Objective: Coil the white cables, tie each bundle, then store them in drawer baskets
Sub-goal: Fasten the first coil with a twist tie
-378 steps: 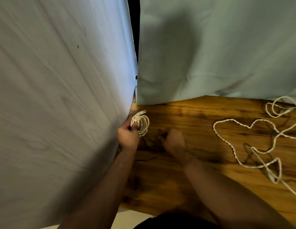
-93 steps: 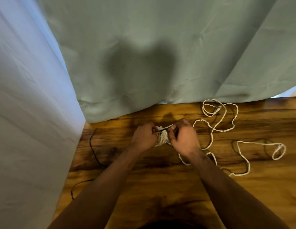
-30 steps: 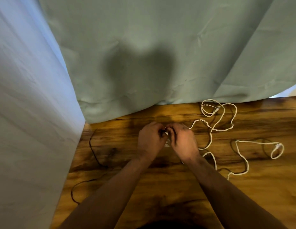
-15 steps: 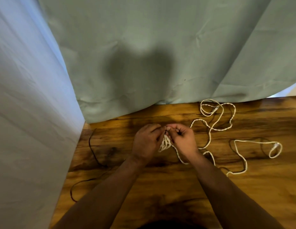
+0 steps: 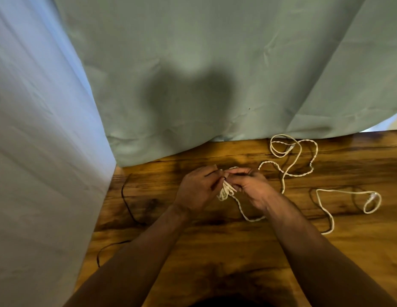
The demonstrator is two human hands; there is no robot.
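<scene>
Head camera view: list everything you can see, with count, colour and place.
coiled cable bundle: one, white, between the two hands, over the table
loose cable: strand count unclear, white, sprawled on the table right of the hands
thin cord: apparently one, black, on the table's left side
table: one, brown wood, under everything
cloth backdrop: one, grey-green, hanging behind the table
cloth panel: one, pale blue, hanging at left
left hand: one, pinches the bundle's top
right hand: one, pinches the bundle's top

Green curtain [image 5: 193, 63] over wooden table [image 5: 215, 251]
</scene>
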